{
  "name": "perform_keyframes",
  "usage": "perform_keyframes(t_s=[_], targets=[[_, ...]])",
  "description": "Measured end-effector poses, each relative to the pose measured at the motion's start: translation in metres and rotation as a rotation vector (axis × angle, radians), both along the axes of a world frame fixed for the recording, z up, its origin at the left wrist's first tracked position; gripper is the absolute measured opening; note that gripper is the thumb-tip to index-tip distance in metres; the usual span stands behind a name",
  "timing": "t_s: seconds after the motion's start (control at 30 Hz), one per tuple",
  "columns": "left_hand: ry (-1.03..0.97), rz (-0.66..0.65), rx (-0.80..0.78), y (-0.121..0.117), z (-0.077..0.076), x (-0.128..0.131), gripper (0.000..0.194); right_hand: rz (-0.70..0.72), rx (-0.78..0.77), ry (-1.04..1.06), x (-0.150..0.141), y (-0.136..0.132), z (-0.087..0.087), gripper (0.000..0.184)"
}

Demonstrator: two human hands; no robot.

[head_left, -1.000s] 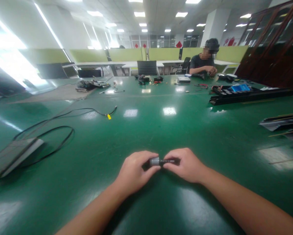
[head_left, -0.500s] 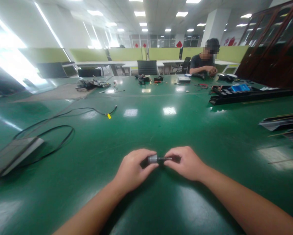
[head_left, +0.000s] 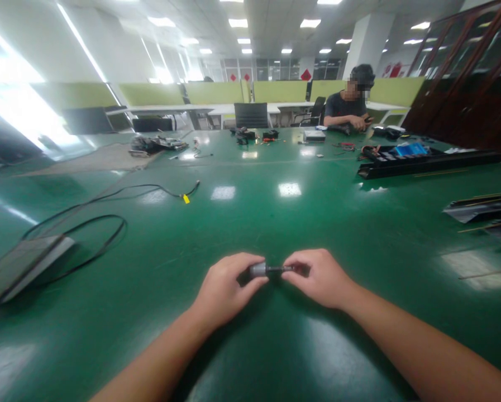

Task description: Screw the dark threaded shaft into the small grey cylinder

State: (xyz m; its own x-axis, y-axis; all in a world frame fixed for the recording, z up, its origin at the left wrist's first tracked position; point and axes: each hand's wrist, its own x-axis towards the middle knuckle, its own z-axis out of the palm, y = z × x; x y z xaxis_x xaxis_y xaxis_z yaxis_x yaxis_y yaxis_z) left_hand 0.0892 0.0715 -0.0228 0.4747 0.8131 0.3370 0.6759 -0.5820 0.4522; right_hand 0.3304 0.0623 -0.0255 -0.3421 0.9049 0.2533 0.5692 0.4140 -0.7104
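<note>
Between thumb and fingers, my left hand (head_left: 227, 287) grips a short grey cylinder (head_left: 258, 270), held level above the green table. From its right end a thin dark rod (head_left: 275, 269) runs toward my right hand (head_left: 317, 277). The thumb and fingers of that hand close around the rod's far end, which they partly cover. A small gap separates the two hands. The exact kind of part is too small to make out.
On the left lie a flat grey panel (head_left: 28, 268) and a black cable (head_left: 124, 223) with a yellow tag (head_left: 186, 198). Long black channels (head_left: 438, 163) sit at the right. Across the table (head_left: 250, 223) another person (head_left: 346, 109) handles something small.
My hands have moved slightly apart and a little up, so more of the dark rod shows between them. The left hand has shifted left with the cylinder. Across the table, the person's hands have shifted.
</note>
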Motion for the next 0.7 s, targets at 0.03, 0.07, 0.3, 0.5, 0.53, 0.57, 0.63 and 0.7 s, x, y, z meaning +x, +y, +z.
perform_keyframes(t_s=[0.03, 0.07, 0.3, 0.5, 0.53, 0.57, 0.63, 0.7], targets=[[0.004, 0.001, 0.000, 0.0003, 0.0000, -0.0006, 0.029, -0.001, -0.003, 0.003, 0.0000, 0.0001, 0.0000, 0.007], [0.007, 0.002, 0.001, 0.0006, -0.0001, -0.0011, 0.029, -0.001, -0.004, 0.006, 0.0000, 0.0002, -0.0001, 0.007], [0.012, 0.001, 0.001, 0.0008, 0.0008, -0.0011, 0.031, 0.006, -0.003, 0.000, 0.0001, 0.0013, 0.0007, 0.007], [0.008, 0.003, -0.009, 0.0014, -0.0009, -0.0020, 0.031, 0.008, 0.005, -0.005, 0.0009, 0.0008, 0.0025, 0.007], [0.008, 0.004, -0.011, 0.0016, -0.0011, -0.0024, 0.030, 0.004, 0.007, -0.005, 0.0011, 0.0008, 0.0024, 0.007], [0.006, 0.006, -0.012, 0.0019, -0.0011, -0.0027, 0.030, 0.000, 0.008, -0.004, 0.0013, 0.0009, 0.0023, 0.007], [0.003, 0.009, -0.014, 0.0024, -0.0006, -0.0031, 0.030, -0.002, 0.005, -0.002, 0.0018, 0.0013, 0.0020, 0.007], [0.003, 0.007, -0.020, 0.0025, 0.0002, -0.0033, 0.030, 0.003, -0.001, -0.002, 0.0022, 0.0019, 0.0018, 0.008]])
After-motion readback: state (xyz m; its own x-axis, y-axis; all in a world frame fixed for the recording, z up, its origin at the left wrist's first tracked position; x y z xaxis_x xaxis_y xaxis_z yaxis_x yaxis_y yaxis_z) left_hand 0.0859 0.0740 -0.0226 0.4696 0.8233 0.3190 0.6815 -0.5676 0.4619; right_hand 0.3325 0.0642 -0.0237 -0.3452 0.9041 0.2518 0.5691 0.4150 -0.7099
